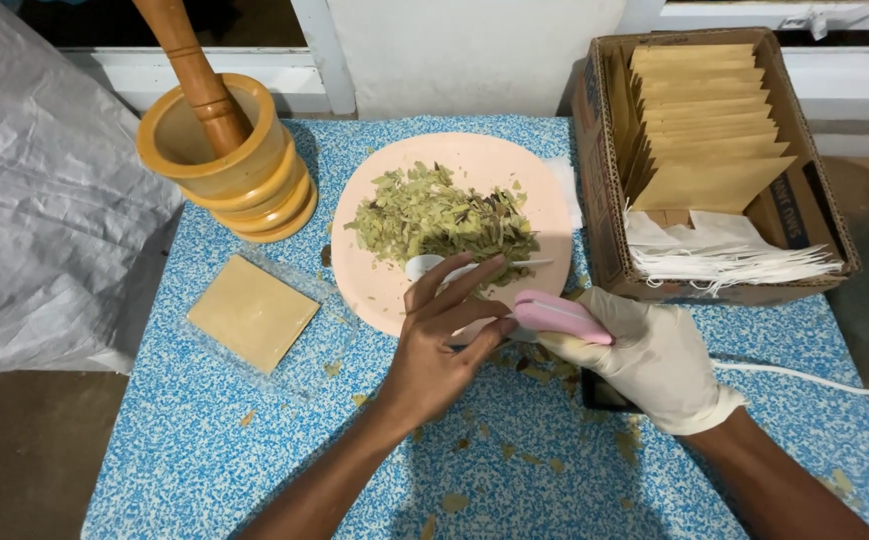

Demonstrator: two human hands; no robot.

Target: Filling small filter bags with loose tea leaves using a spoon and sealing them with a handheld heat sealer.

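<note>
I am looking down at a blue speckled table (205, 450) where both hands are meeting just below the pink plate (545, 190). The right hand (655, 360), in a pale glove, is closing fully around a small pink device (560, 318), a smooth plastic body that looks like a handheld sealer, though I cannot tell for sure. The bare left hand (440, 350) is half open, fingers spread, with the fingertips pinching a thin white packet (440, 270) at the plate's near edge; how firmly it is pinching I cannot tell.

I am judging the packet to be very light, soft and easily crumpled, so the edge is the place to hold it (the middle would buckle). The pink device seems stiff, light and a little slippery under a glove; wrapping the body is the safe hold.

A heap of dried green leaves (440, 215) is sitting on the plate, brittle and loose. A wooden mortar (225, 170) with its pestle (195, 70) is standing at the table's far left corner, and a cardboard box (595, 150) of brown envelopes (705, 130) at the far right.
</note>
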